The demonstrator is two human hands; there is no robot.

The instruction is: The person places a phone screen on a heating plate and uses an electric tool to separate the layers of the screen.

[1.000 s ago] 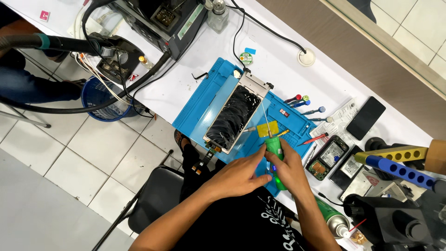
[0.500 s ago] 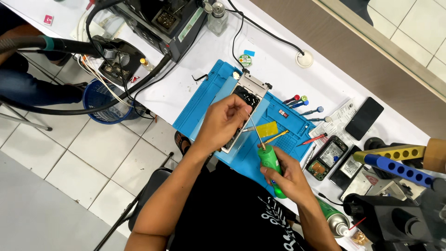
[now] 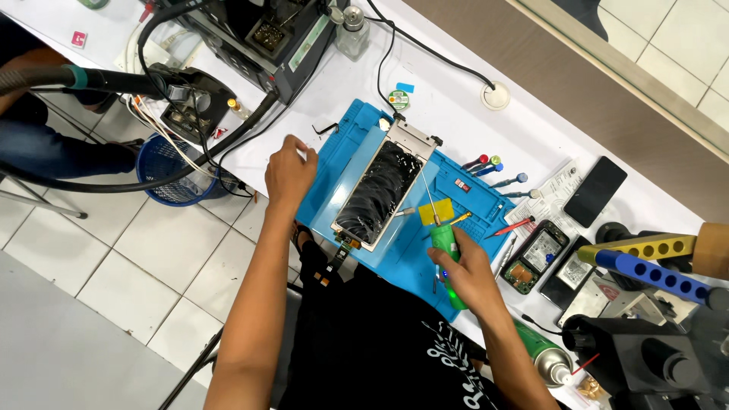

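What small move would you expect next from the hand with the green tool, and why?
Probably the right hand will bring the green tool over to the screen panel. Its thin tip already points toward the panel, which lies on the blue mat. The left hand is off at the mat's edge, holding nothing, so it could steady the panel.

Between your hands: a blue mat (image 3: 357,163) carrying a black, glossy screen (image 3: 377,193) in a silver frame. In your right hand (image 3: 469,275): a green tool (image 3: 446,254). Just above it: a yellow square (image 3: 436,211). Below your left hand (image 3: 289,171): a blue basket (image 3: 167,168).
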